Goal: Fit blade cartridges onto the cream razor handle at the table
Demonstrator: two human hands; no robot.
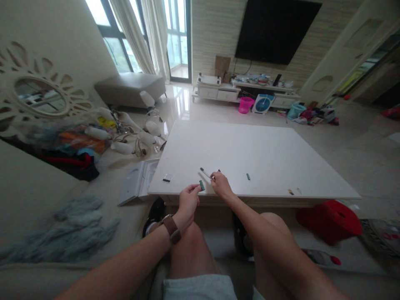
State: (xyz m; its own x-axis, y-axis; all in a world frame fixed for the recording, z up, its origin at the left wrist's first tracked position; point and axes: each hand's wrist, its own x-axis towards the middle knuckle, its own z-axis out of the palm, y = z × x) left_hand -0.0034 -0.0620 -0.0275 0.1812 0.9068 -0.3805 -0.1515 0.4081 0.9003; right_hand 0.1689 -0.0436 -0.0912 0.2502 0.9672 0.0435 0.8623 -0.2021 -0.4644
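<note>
My left hand [188, 203], with a brown watch strap [171, 228] at the wrist, pinches a small green circuit board [201, 185] above the near edge of the white table [231, 146]. Held in my right hand [221, 183] is a slim white brush [206, 173] with a dark head, pointing left and away from me. The brush head is apart from the board. Another small green circuit board [248, 176] lies on the table to the right. To the left lies a small clear packet [167, 178] with a dark strip. Something small and dark shows just behind my right hand.
Small brown bits [291, 191] lie near the table's right front edge. An open white box [137, 181] and a lamp with several white shades [146, 137] stand on the floor at left. A red stool-like object [329, 221] is at right, beside my legs.
</note>
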